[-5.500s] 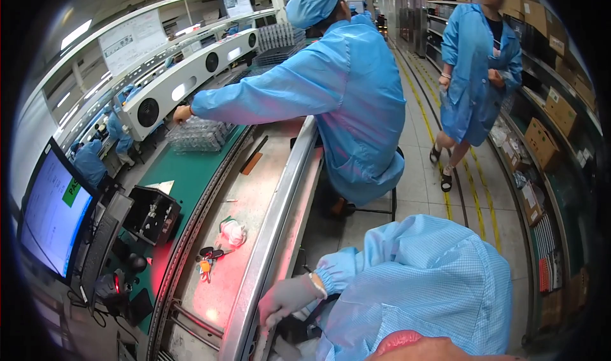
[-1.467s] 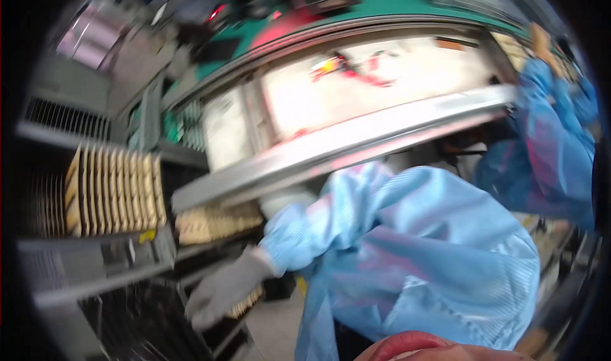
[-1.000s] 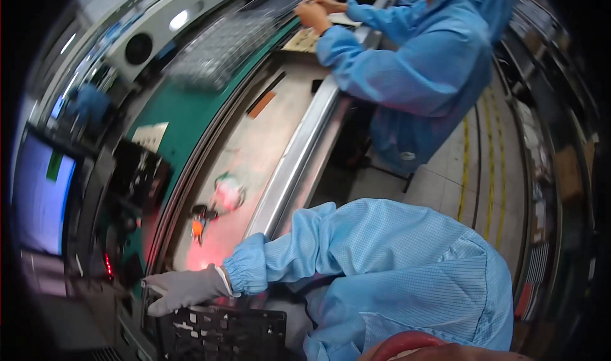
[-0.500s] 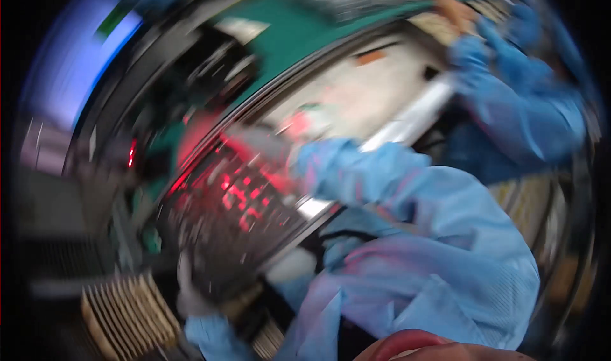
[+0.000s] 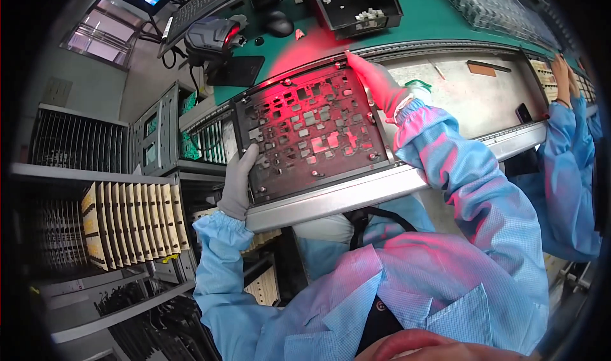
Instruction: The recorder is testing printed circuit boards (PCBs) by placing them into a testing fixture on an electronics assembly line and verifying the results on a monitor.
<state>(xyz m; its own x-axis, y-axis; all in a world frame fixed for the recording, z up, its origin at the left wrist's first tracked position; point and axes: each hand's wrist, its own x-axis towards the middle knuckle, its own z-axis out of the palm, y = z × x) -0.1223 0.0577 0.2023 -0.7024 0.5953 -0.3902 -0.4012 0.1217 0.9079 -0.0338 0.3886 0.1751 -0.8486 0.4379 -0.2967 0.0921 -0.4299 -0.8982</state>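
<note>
A black, flat fixture plate with many small rectangular cut-outs and several knobs lies on a metal conveyor track, lit red. My left hand, in a grey glove, grips its left edge with the thumb on top and the other fingers partly hidden. Along the plate's far right edge my right hand, also gloved, is closed on the side, fingers pointing to the far corner. Beyond the plate, a handheld scanner on the green bench shows a red glow.
A silver rail runs along the near side. Racks of upright boards stand at left. A black bin with small white parts, a mouse and a keyboard occupy the bench. A co-worker's hands are at far right.
The view has swung round and turned from blurred to sharp. Both hands stay at the plate's sides, and the plate now appears more level and farther right in the picture.
</note>
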